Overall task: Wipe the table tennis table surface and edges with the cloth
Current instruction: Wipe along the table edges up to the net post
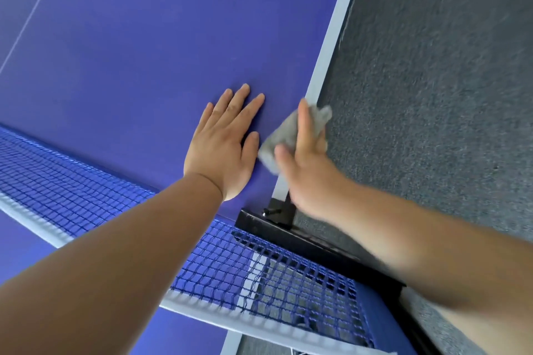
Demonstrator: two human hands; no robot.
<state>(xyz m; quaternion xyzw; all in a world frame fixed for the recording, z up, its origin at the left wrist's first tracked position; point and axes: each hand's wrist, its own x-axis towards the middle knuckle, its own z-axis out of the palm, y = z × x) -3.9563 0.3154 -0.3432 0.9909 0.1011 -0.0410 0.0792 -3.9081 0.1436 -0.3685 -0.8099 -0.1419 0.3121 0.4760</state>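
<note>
While your left hand (222, 150) lies palm down on the blue table (144, 52), its fingers are straight and slightly spread and hold nothing, and its thumb points toward your right hand. It rests just beyond the net (86, 190), near the table's right side.

Your right hand (308, 179) is blurred, just beside the left one, at the table's right edge. It holds the grey cloth (284, 132). Your thumb lies on the cloth's near left corner and your forefinger stretches across its top. The other fingers seem to curl over the edge, though the blur hides exactly how. The cloth is bunched and lies across the white edge line (334, 37). One corner sticks out past the table over the floor (432, 95), and its left end touches the blue surface close to your left thumb.

Both of your forearms reach over the net, whose blue mesh carries a white tape (259, 323) along its top. A black clamp (259, 222) sits at the table's side where the net ends, right under your right wrist. A thin white centre line (31, 11) crosses the blue at the far left. The floor beside the table is dark grey carpet.
</note>
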